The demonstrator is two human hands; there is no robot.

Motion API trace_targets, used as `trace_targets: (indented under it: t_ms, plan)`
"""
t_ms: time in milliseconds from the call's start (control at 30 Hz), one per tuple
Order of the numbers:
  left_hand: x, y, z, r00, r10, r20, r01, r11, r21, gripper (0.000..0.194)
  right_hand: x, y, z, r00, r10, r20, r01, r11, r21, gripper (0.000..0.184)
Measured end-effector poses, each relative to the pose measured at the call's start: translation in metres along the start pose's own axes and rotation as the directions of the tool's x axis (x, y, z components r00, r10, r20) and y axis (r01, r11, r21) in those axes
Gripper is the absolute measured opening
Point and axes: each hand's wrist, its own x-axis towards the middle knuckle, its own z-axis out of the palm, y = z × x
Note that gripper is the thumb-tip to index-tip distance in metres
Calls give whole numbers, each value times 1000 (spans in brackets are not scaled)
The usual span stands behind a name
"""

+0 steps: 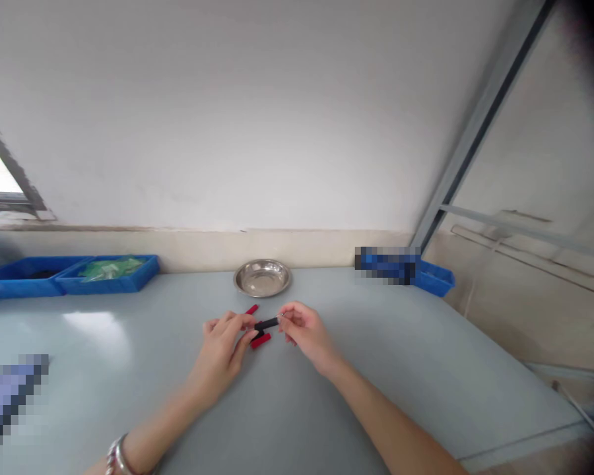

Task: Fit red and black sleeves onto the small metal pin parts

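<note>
A short black tube (pixel 267 324) is held level between my two hands, above the middle of the table. My left hand (pixel 225 340) is closed in a pinch on its left end. My right hand (pixel 301 330) pinches the right end, where a small shiny tip shows between the fingers; its kind I cannot make out. Just below the tube lies a red stick-like piece (pixel 261 341) with a dark part beside it. Another red piece (pixel 252 309) shows behind my left fingers, partly hidden by them.
A round metal dish (pixel 262 278) stands near the wall on the grey table (pixel 287 409). Blue trays (pixel 146 277) sit at the back left, one with green packets (pixel 111 268). Another blue tray (pixel 435 280) is at the back right, beside a blurred patch. A metal post (pixel 480 132) rises there.
</note>
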Motion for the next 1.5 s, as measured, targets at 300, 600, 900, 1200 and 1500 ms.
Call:
trace_targets:
  t_ms: [300,600,900,1200,1500]
  plan:
    - [-1,1,2,1000,20,16,-20,1000,-6,20,0,4,1,999,-12,41,11,1000,26,7]
    - [-1,1,4,999,49,11,-49,999,-17,17,2,9,0,996,-48,69,46,998,42,7]
    - [-3,3,2,995,94,20,-93,995,-40,15,2,9,0,996,-50,70,49,998,25,6]
    - [-3,6,1,992,127,-2,-127,991,-45,13,3,14,2,994,-56,92,55,998,15,12]
    - [-3,7,1,993,110,-31,-110,994,-27,11,2,10,1,996,-56,73,49,994,93,10]
